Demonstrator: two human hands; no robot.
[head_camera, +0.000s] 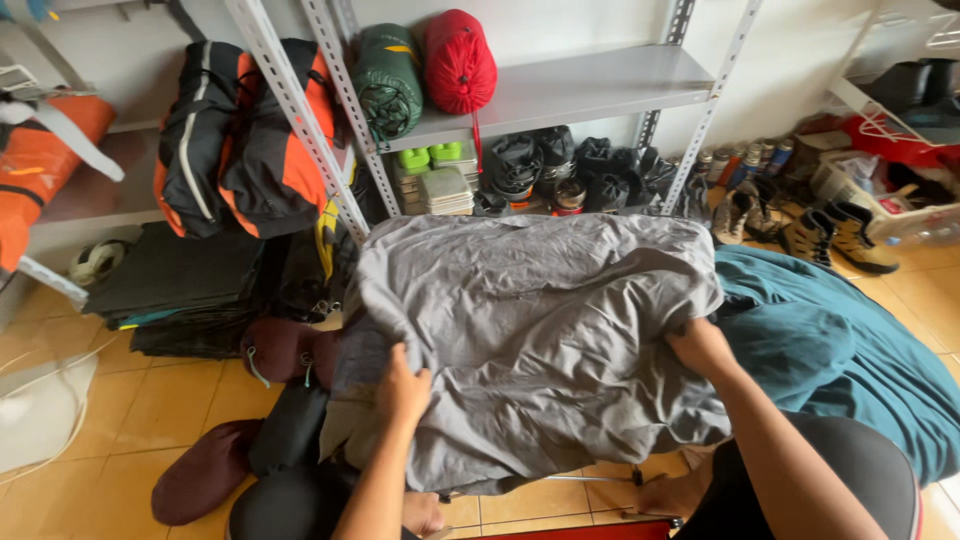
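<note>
A wide grey fabric sheet (540, 330) is spread out in front of me, rumpled and puffed up. My left hand (403, 388) grips its near left part, fingers closed into the cloth. At the sheet's near right edge my right hand (700, 345) holds the fabric too. A teal sleeping bag (830, 340) lies under and to the right of the grey sheet. Below the sheet my bare feet show on the tiled floor.
Metal shelving (560, 95) stands behind, holding a red stuff sack (458, 60), a green one (388, 80) and orange-black bags (250, 135). Boots (835, 235) and bottles line the right wall. Maroon pouches (205, 470) and dark mats (180, 285) lie on the floor at left.
</note>
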